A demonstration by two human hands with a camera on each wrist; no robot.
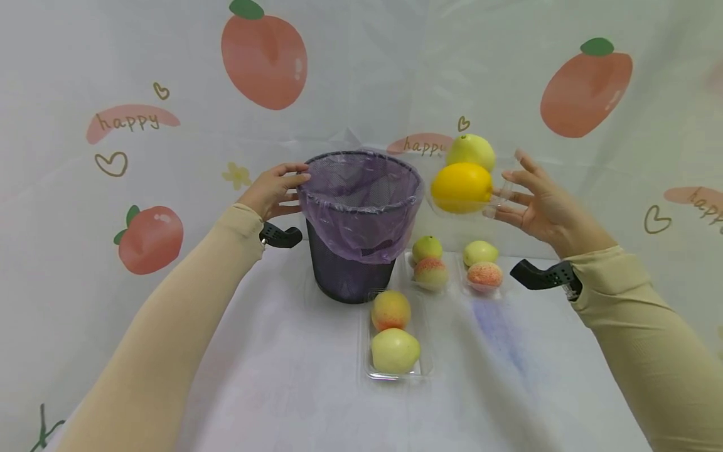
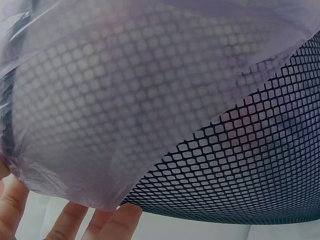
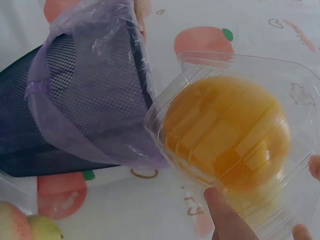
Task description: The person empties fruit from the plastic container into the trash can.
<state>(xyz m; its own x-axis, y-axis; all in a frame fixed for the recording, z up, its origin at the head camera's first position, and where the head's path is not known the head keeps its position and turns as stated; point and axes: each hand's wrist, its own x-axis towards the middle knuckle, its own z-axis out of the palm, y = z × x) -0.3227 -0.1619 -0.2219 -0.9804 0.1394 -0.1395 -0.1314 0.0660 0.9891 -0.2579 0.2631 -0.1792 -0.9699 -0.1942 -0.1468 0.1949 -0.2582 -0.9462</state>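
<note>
Nearest the viewer on the white table (image 1: pixel 271 389), a clear tray (image 1: pixel 395 375) holds a peach above a pale green fruit. Beyond it, two more small trays (image 1: pixel 454 276) each hold a green fruit and a peach, just right of a black mesh wastebasket (image 1: pixel 350 276) lined with a purple bag (image 1: pixel 361 213).

On the basket's left rim, the left hand (image 1: pixel 273 191) rests with fingers loosely curved, the thumb against the bag's edge; from the left wrist view, fingertips (image 2: pixel 67 222) lie just under the hanging plastic.

Raised just right of the basket's rim, a clear plastic container (image 1: pixel 469 188) holds an orange-yellow fruit (image 1: pixel 462 187) with a pale green fruit (image 1: pixel 471 150) above it. Behind it, the right hand (image 1: pixel 539 201) is spread wide, fingers nearly straight, their tips pressing the container's side. From the right wrist view, the container sits tilted beside the bag's rim.
</note>
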